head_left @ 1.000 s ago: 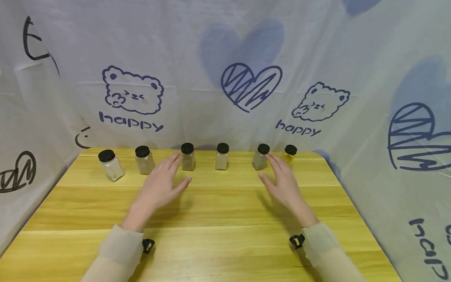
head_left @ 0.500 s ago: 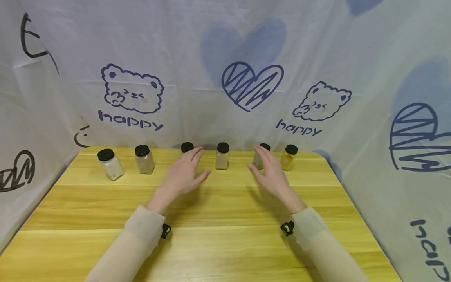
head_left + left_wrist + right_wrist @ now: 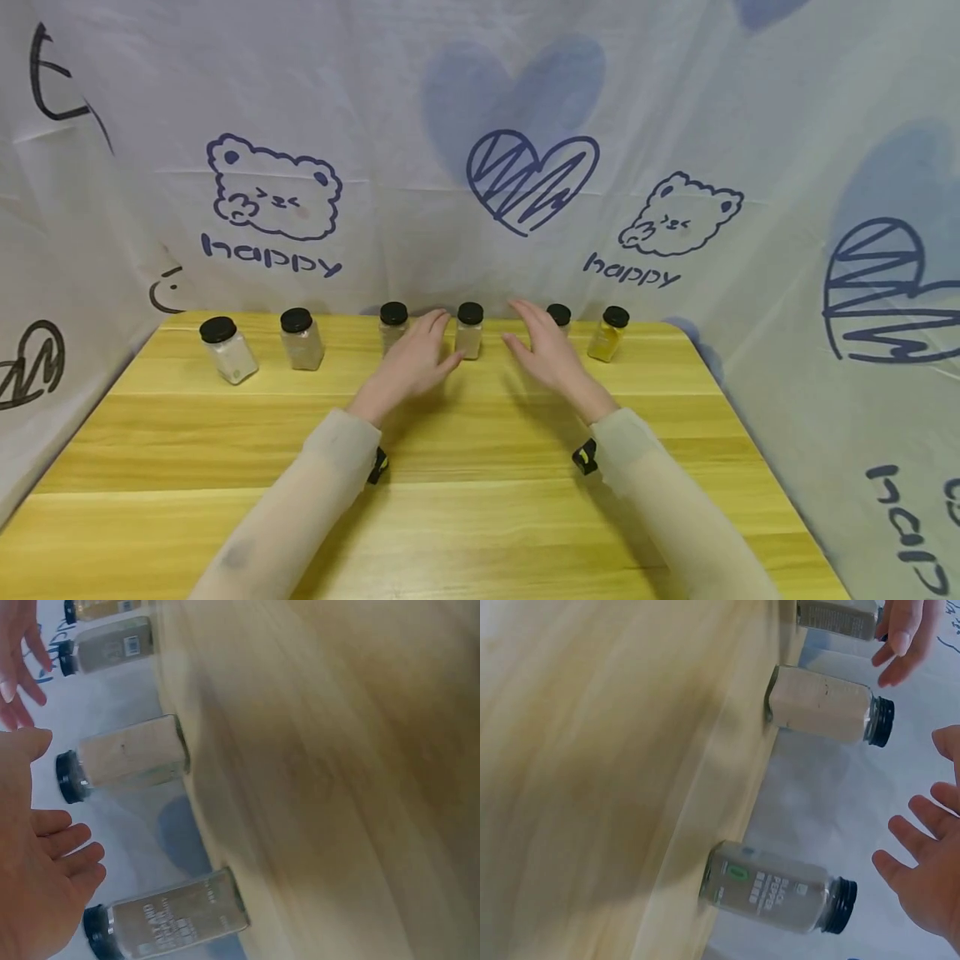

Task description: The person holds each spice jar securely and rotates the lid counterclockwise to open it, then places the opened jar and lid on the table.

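Note:
A row of square glass spice jars with black lids stands near the table's back edge. The middle jar (image 3: pixel 468 337), filled with beige powder, stands upright between my two hands. My left hand (image 3: pixel 408 362) hovers just left of it with fingers spread loosely, partly hiding a grey-brown jar (image 3: pixel 393 321). My right hand (image 3: pixel 551 354) is to its right, fingers apart, and covers most of the pepper jar (image 3: pixel 558 315). In the right wrist view the pepper jar (image 3: pixel 769 889) shows its printed label. In the left wrist view the beige jar (image 3: pixel 135 754) is apart from the fingers.
To the left stand a jar of white powder (image 3: pixel 232 357) and a greyish one (image 3: pixel 303 342). A yellow spice jar (image 3: pixel 608 335) is at the right end. The wooden table (image 3: pixel 480 517) meets a hanging white cloth (image 3: pixel 405 117) printed with bears and hearts.
Both hands have moved inward toward the middle jar, the left hand going right and the right hand going left. The jars stand where they were.

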A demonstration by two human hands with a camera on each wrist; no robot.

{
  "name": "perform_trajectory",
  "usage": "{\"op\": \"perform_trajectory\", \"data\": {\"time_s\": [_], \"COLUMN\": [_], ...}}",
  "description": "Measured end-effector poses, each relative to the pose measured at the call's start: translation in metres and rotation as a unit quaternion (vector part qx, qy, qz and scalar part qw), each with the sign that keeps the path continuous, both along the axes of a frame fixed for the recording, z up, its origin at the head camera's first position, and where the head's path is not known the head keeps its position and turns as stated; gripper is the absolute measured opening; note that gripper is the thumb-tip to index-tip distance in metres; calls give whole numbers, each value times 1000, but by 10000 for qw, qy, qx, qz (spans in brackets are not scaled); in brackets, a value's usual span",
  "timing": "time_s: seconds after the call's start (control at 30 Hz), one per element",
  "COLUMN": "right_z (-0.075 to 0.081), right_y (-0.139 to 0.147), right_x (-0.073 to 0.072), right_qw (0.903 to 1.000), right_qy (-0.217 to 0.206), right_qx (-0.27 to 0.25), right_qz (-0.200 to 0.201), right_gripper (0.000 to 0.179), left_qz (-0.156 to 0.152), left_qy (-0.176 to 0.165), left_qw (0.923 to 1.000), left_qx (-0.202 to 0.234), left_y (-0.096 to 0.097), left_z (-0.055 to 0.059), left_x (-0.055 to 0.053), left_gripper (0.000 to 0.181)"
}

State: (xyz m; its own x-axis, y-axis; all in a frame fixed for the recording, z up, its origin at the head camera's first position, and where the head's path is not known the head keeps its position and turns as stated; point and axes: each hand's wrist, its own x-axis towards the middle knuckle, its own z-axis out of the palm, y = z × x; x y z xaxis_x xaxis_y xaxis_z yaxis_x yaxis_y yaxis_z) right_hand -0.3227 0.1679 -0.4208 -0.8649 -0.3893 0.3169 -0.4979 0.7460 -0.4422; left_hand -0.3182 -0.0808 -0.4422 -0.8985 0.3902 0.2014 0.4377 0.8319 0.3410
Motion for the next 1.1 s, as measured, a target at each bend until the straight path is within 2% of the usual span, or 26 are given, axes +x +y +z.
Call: {"op": "perform_trajectory", "data": {"time_s": [0.2, 0.5, 0.83, 1.1], "right_z": [-5, -15, -22, -21], "right_y": [-14, -32, -43, -42], "right_x": [-15, -34, -41, -38], "right_qw": [9992, 9985, 9984, 9988], "right_qy": [-240, -253, -435, -397], "right_qx": [-266, -336, -261, -209], "right_qz": [158, 353, 251, 192], "right_gripper": [54, 49, 48, 46], "left_qz": [74, 218, 128, -20], "left_qy": [-378, -477, -587, -435], "left_qw": [9990, 9985, 9980, 9989], "left_qx": [205, 131, 209, 192], "left_y": [7, 17, 17, 16], "left_z": [-10, -17, -24, -26], "left_x": [-14, -29, -42, -41], "left_gripper": [78, 77, 71, 67]}}
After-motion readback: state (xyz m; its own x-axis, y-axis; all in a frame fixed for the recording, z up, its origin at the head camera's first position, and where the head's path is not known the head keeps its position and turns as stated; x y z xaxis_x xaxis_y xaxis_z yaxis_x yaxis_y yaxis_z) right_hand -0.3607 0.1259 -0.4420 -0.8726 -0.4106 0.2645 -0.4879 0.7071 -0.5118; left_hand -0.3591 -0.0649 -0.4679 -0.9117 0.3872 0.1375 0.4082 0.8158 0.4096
